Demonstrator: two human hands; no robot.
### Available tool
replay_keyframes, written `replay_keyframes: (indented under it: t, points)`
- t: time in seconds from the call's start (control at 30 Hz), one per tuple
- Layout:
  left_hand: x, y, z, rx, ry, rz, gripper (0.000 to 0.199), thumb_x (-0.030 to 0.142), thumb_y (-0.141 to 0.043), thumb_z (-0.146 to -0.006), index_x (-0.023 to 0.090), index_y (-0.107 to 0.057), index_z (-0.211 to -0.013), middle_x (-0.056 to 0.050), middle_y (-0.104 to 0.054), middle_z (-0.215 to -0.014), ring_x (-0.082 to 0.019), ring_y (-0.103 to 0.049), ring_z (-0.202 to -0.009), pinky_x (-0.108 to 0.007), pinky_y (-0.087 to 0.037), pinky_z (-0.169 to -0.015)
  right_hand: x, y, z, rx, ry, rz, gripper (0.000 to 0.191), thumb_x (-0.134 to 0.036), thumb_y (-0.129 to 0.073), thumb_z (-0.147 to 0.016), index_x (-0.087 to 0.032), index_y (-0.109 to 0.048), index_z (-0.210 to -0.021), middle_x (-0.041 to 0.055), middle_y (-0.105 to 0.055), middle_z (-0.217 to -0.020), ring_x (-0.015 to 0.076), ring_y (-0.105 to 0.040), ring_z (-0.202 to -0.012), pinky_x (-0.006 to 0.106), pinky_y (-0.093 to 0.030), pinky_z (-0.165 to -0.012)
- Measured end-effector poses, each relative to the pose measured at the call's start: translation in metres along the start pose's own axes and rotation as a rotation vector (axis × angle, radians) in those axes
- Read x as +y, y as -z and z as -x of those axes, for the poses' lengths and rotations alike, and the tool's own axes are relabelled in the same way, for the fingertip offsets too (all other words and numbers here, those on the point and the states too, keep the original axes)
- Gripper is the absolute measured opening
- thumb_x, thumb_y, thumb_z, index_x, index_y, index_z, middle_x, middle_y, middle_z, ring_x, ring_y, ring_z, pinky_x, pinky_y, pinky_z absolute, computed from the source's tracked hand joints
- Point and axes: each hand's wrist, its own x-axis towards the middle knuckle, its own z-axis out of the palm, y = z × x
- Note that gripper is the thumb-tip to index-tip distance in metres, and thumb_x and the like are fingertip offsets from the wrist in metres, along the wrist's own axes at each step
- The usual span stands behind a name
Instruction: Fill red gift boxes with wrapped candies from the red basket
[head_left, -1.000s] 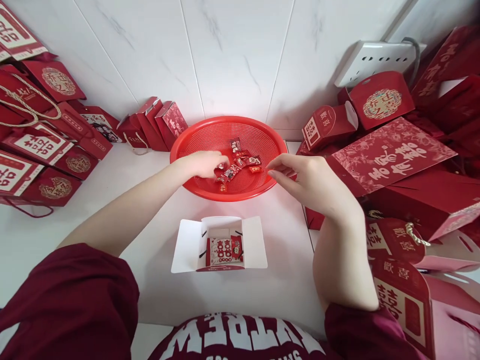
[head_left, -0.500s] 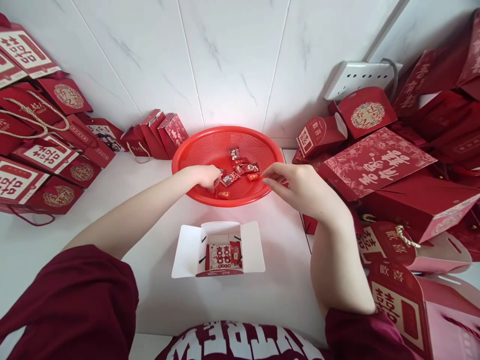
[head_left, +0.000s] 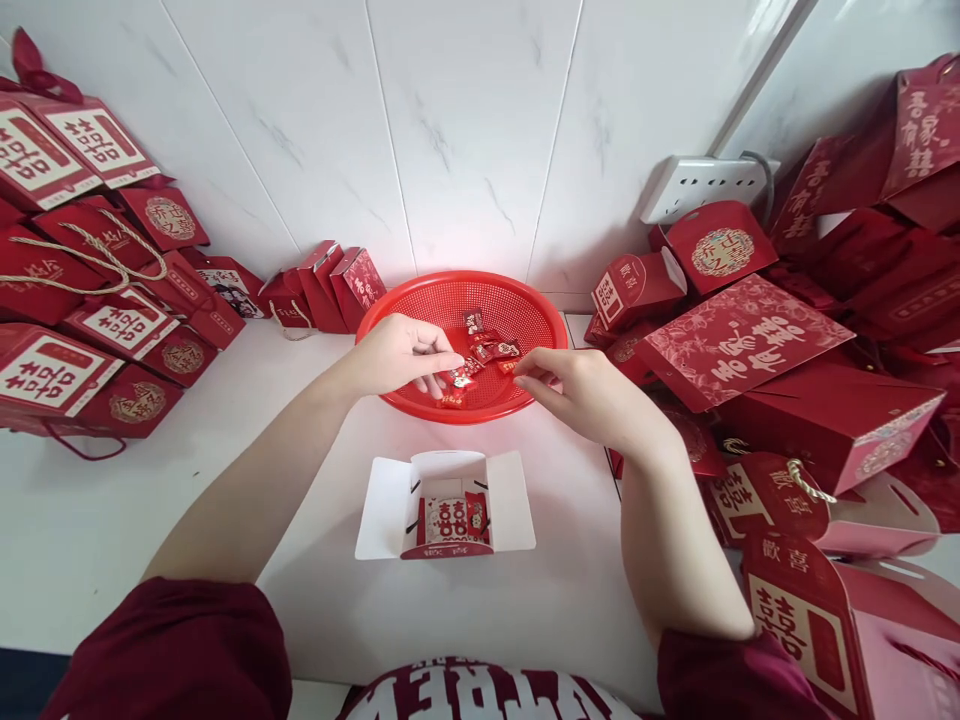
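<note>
Candies [head_left: 508, 349], small and mostly red-wrapped, lay mid-frame between the curled left hand [head_left: 401, 355] and right hand [head_left: 589, 390], whose grip I couldn't tell.

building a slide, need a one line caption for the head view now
Left hand and right hand at a red basket of small wrapped packets, with an open box in front.

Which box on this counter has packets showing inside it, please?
The white-lined box in front of the red plastic colander: its side flaps are spread wide and packets show inside, unlike the red boxes piled at either side.
</note>
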Motion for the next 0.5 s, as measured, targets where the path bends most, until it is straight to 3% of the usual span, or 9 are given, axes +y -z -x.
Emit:
replay_keyframes:
  t: [0.13,0.27,0.37,0.43,0.5]
  points:
    - [0.002,-0.007,0.017,-0.027,0.005,0.060,0.026,0.043,-0.068,-0.085,0.018,-0.066,-0.090,-0.007,-0.076,-0.089,-0.020,-0.074,-0.078,-0.031,-0.062,-0.069,-0.005,-0.003,0.000,-0.053,0.039,-0.052,0.015,-0.027,-0.054,-0.097,-0.021,-0.068,-0.095,0.0024,-0.073,-0.087,0.0175,-0.066,-0.074,0.030,-0.049,-0.073]
    - [-0.007,-0.006,0.019,0.134,-0.017,-0.081,0.026,0.042,-0.064,-0.088,0.020,-0.065,-0.101,-0.007,-0.075,-0.098,-0.020,-0.073,-0.083,-0.032,-0.060,-0.074,-0.004,-0.004,-0.001,-0.052,0.028,-0.023,0.014,-0.025,-0.055,-0.097,-0.021,-0.067,-0.095,0.0024,-0.073,-0.086,0.0179,-0.066,-0.074,0.030,-0.048,-0.073]
    - [-0.018,-0.006,0.003,0.219,-0.031,-0.311,0.037,0.043,-0.063,-0.088,0.023,-0.059,-0.119,-0.007,-0.072,-0.115,-0.020,-0.071,-0.090,-0.034,-0.057,-0.080,-0.002,-0.005,-0.002,-0.051,-0.005,0.013,0.013,-0.024,-0.055,-0.096,-0.021,-0.067,-0.094,0.0026,-0.072,-0.086,0.0182,-0.066,-0.074,0.030,-0.048,-0.072]
    - [-0.027,-0.007,-0.017,0.084,-0.005,-0.512,0.041,0.044,-0.062,-0.087,0.022,-0.058,-0.122,-0.008,-0.069,-0.121,-0.023,-0.068,-0.100,-0.035,-0.053,-0.086,-0.002,-0.005,-0.002,-0.055,-0.012,0.028,0.013,-0.024,-0.055,-0.096,-0.020,-0.067,-0.094,0.0024,-0.072,-0.085,0.0183,-0.065,-0.074,0.030,-0.048,-0.071]
    - [-0.035,-0.013,-0.039,-0.169,0.072,-0.676,0.039,0.044,-0.065,-0.082,0.021,-0.063,-0.114,-0.010,-0.069,-0.117,-0.026,-0.066,-0.103,-0.035,-0.051,-0.088,-0.002,-0.004,-0.002,-0.064,-0.012,0.035,0.012,-0.025,-0.055,-0.096,-0.020,-0.067,-0.094,0.0023,-0.072,-0.085,0.0184,-0.065,-0.074,0.030,-0.048,-0.071]
